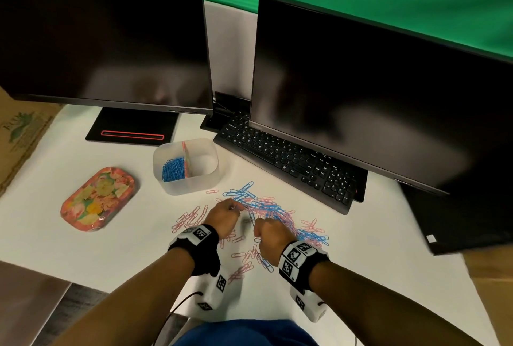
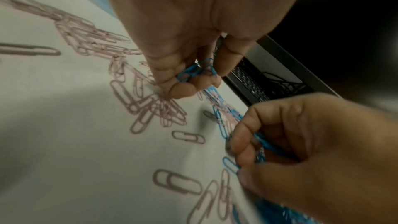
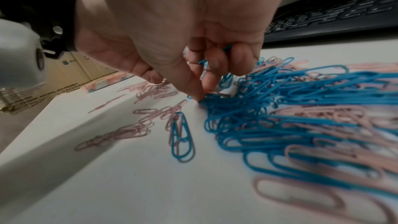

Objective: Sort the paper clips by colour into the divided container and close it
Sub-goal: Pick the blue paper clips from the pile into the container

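Note:
A mixed heap of blue and pink paper clips (image 1: 266, 212) lies on the white table. My left hand (image 1: 223, 213) is at the heap's left edge, fingers curled round a few blue clips (image 2: 194, 71). My right hand (image 1: 270, 236) is just right of it, holding blue clips (image 3: 226, 48) in its curled fingers, with thumb and forefinger tips (image 3: 199, 97) down on the blue tangle. The clear divided container (image 1: 186, 165) stands open behind the heap, with blue clips (image 1: 173, 169) in its left compartment. Its flowered lid (image 1: 98, 198) lies to the left.
Two dark monitors (image 1: 374, 90) and a black keyboard (image 1: 288, 162) stand close behind and to the right of the heap. Loose pink clips (image 1: 188, 219) lie scattered to the left and near my wrists. A cardboard box (image 1: 19, 134) sits at the far left.

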Demonstrator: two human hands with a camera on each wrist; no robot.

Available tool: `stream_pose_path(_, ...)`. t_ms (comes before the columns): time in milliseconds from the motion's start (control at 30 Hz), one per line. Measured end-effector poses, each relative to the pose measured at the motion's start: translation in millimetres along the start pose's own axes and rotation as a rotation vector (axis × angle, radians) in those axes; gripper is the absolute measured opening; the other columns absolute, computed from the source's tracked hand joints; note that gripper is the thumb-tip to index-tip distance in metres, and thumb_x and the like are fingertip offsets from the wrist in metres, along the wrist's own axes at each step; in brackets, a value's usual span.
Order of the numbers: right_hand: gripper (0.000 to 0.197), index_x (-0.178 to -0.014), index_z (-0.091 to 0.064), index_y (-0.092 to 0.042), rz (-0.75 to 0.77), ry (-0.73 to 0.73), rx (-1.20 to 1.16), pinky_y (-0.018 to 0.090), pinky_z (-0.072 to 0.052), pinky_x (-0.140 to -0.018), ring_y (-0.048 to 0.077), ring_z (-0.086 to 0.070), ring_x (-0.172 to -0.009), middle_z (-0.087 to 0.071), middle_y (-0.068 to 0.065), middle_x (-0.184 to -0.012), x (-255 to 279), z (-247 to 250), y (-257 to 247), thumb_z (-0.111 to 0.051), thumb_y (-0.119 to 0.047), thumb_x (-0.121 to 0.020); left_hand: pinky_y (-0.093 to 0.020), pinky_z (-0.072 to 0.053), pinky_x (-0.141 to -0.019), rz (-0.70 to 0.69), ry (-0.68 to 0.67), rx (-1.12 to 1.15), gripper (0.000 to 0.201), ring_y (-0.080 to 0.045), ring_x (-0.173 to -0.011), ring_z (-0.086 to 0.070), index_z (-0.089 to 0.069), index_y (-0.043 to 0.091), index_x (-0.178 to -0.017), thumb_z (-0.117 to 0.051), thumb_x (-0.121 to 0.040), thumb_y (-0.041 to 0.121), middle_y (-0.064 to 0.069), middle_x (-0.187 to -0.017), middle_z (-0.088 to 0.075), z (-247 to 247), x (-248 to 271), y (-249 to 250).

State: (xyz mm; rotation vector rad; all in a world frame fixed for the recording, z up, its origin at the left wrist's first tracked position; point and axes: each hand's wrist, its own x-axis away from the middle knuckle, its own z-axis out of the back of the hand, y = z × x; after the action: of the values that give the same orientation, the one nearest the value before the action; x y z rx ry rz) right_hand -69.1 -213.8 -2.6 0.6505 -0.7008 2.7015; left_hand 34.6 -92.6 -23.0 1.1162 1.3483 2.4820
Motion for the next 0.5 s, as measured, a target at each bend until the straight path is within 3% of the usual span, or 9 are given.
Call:
stream_pose_path(100,0.036,-0.116,-0.055,-0.009,-0.008,-0.019,0.023,0.031,-0.047,-0.089,0.03,-0.055,-0.11,-0.056,0.012,-0.12,-1,1,-1,-0.051,0.005,-0.083,-0.027,-0.039,-0.054,0.076,-0.002,0.271,0.025,-0.021,-0.06,-0.048,-0.061,0.009,-0.083,-0.04,-0.088,-0.003,-0.009,-0.068,-0.05,3,0,7)
stream_pose_path(200,0.037,-0.117,-0.056,-0.009,-0.016,-0.041,0.027,0.032,-0.047,-0.091,0.029,-0.055,-0.112,-0.056,0.012,-0.122,-1,-2,0,-0.052,0.004,-0.083,-0.028,-0.04,-0.053,0.125,-0.011,0.443,0.021,-0.023,-0.057,-0.049,-0.059,0.006,-0.079,-0.043,-0.084,-0.006,-0.012,-0.07,-0.05,5,0,10)
stream_pose_path(267,0.032,-0.114,-0.058,-0.008,-0.011,-0.033,0.01,0.031,-0.047,-0.09,0.028,-0.055,-0.111,-0.056,0.011,-0.12,0,-5,2,-0.052,0.001,-0.084,-0.027,-0.037,-0.054,0.123,-0.042,0.417,0.015,-0.022,-0.057,-0.047,-0.057,0.008,-0.078,-0.047,-0.083,-0.003,-0.011,-0.07,-0.049,3,1,11)
stream_pose_path(400,0.019,-0.093,-0.065,-0.015,-0.029,0.097,-0.211,0.028,-0.052,-0.078,0.021,-0.06,-0.087,-0.063,0.003,-0.096,3,-5,8,-0.05,-0.008,-0.084,-0.026,-0.042,-0.067,-0.139,-0.029,-0.186,0.013,-0.017,-0.07,-0.054,-0.059,0.021,-0.079,-0.053,-0.085,0.012,0.005,-0.071,-0.058,-2,5,5)
stream_pose_path(500,0.02,-0.078,-0.065,-0.022,-0.081,0.196,-0.379,0.026,-0.053,-0.069,0.019,-0.063,-0.076,-0.067,0.002,-0.082,2,0,17,-0.052,-0.008,-0.082,-0.029,-0.048,-0.08,-0.391,-0.041,-0.714,0.024,-0.023,-0.092,-0.062,-0.065,0.029,-0.101,-0.049,-0.087,0.019,0.003,-0.095,-0.066,-2,13,-4)
